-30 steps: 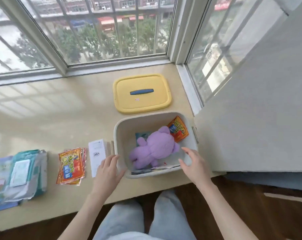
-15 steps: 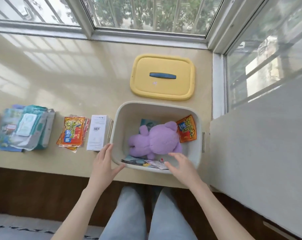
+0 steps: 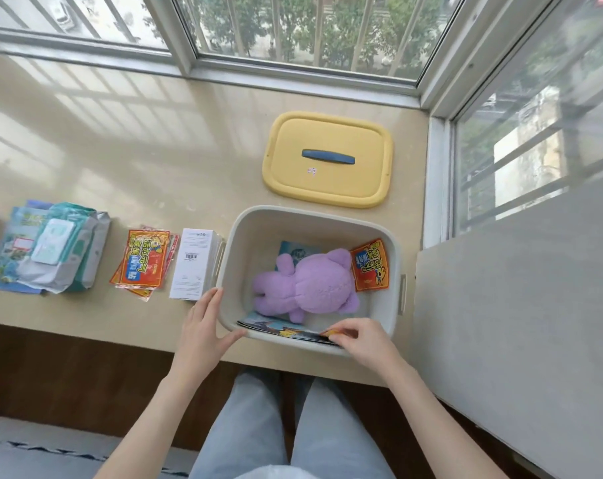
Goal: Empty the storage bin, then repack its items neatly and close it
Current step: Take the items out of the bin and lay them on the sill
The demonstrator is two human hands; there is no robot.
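With the storage bin (image 3: pixel 390 243) still holding items, steady its near-left corner with the flat, unclenched left hand (image 3: pixel 203 326). Pinch with the right hand (image 3: pixel 359 337) the booklet (image 3: pixel 279 327) standing along the bin's near wall, long axis left-right; lift upward.

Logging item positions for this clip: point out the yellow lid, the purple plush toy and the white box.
yellow lid (image 3: pixel 327 181): head view, flat top below handle.
purple plush toy (image 3: pixel 314 281): head view, its body.
white box (image 3: pixel 193 262): head view, printed top face.
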